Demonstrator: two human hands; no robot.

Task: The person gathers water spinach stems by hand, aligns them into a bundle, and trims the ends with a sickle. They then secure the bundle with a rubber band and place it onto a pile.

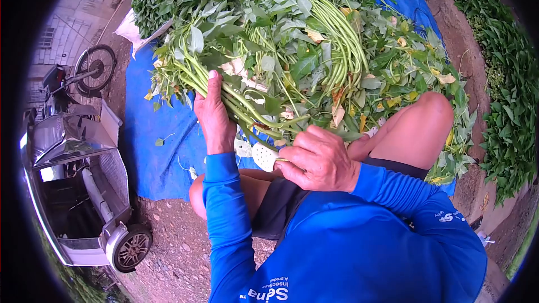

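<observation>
Above the blue tarp, the left hand holds the bundle of leafy green stems, fingers closed around it and thumb extended along the stems. The right hand is positioned beside the stem ends, fingers curled and narrow; a thin green stalk shows at the fingertips, but whether they grip it cannot be determined. The perforated white item lies below the bundle. A larger sheaf of stems rests on the leaf pile beyond the hands.
</observation>
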